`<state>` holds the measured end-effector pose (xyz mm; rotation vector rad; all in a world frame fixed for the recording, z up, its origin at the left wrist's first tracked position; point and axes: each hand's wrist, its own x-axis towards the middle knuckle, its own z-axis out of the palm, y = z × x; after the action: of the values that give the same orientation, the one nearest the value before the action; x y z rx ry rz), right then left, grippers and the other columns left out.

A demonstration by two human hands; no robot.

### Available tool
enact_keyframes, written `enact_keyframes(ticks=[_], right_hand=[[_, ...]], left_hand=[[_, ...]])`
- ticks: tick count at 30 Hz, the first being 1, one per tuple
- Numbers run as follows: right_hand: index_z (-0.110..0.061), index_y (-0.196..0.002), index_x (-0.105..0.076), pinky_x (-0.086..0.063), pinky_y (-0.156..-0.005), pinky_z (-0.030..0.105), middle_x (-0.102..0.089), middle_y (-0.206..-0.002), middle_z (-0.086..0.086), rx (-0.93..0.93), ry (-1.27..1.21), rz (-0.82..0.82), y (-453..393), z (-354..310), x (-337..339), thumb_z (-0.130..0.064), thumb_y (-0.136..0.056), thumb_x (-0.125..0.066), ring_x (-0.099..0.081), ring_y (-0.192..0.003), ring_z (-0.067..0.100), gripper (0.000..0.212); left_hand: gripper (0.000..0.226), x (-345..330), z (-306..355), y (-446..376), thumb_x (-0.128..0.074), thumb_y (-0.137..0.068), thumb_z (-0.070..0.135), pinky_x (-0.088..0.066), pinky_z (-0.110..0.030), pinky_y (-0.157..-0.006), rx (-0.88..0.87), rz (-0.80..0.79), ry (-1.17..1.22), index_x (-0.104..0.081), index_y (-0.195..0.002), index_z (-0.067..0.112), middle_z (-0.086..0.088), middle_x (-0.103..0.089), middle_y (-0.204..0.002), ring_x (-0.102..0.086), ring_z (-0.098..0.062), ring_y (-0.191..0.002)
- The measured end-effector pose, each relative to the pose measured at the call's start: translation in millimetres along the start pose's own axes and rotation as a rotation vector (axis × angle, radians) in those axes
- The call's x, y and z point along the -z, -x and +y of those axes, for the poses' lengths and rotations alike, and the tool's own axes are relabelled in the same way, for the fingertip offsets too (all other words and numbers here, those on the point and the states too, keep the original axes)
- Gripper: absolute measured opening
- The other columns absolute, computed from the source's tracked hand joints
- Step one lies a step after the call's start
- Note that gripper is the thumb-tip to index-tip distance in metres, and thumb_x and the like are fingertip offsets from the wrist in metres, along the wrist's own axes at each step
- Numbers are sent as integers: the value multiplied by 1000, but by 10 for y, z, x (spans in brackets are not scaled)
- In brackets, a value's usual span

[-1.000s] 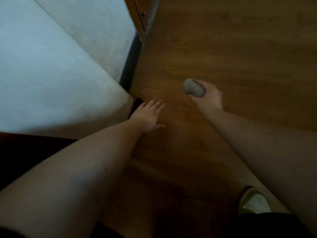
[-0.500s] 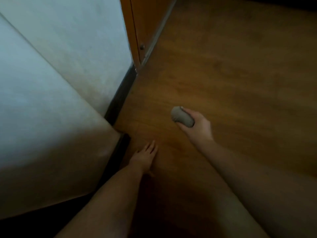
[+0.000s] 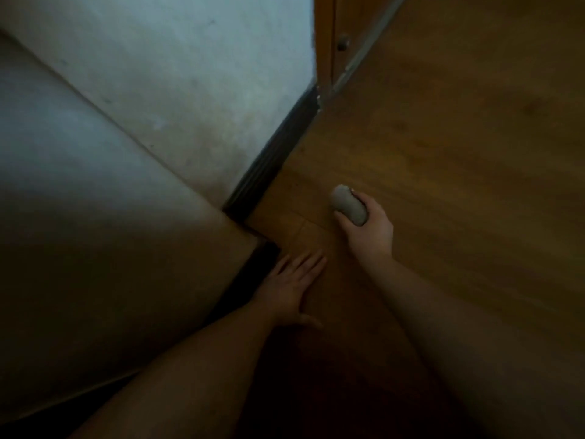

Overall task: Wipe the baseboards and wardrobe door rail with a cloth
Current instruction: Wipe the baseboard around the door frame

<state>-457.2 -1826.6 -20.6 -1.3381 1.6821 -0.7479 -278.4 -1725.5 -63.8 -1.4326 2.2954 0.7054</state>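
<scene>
the right hand has its grip clamped on a balled-up grey cloth, fingers and thumb curled round it so that the rounded end of the wad sticks out toward 11 o'clock. hand and cloth sit over the brown wood-look floor, a little right of the frame's centre; whether the cloth touches the boards cannot be told in this dim light. the dark ribbed baseboard runs along the foot of the pale plastered wall, from near the middle of the frame up toward 1 o'clock, and lies at about 10 o'clock from the cloth, near it but apart. the baseboard turns round the outer corner of the wall and carries on toward 7 o'clock in deep shadow.

the left hand lies flat on the floor at 7 o'clock from the right hand, its grip apart, fingers straight and spread, pointing toward 1 o'clock, thumb out to the side, just beside the shadowed stretch of baseboard.

at 12 o'clock, where the baseboard ends, stands the orange-brown wooden wardrobe frame, with a grey metal door rail running along its foot toward 1 o'clock.
</scene>
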Motion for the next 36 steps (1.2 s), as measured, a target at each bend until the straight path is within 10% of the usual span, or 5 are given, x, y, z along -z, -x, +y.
enact_keyframes(ticks=[7,20,36], right_hand=[[-25,-134,-59,-40,-102,21,-60,-132,-4,233,46,-275,-429,-268,-338,-32,-84,-77,-52,-118,7,54],[-23,-140,-52,-44,-105,36,-56,-137,6,57,75,21,-1893,-699,-320,-32,-89,-66,-55,-122,25,53],[-21,-136,-56,-46,-103,36,-60,-131,6,144,88,-142,-1623,-634,-707,-28,-91,-64,-57,-118,24,46]], left_hand=[[128,26,29,41,-55,-68,88,22,-35,-115,15,59,71,22,-154,34,13,28,-161,26,-5,-145],[128,-39,118,7,-60,-73,78,20,-40,-113,72,44,14,37,-142,33,15,52,-143,35,-10,-139],[127,36,145,16,-70,-71,71,10,-42,-119,114,30,15,17,-155,31,12,38,-151,24,-10,-146]])
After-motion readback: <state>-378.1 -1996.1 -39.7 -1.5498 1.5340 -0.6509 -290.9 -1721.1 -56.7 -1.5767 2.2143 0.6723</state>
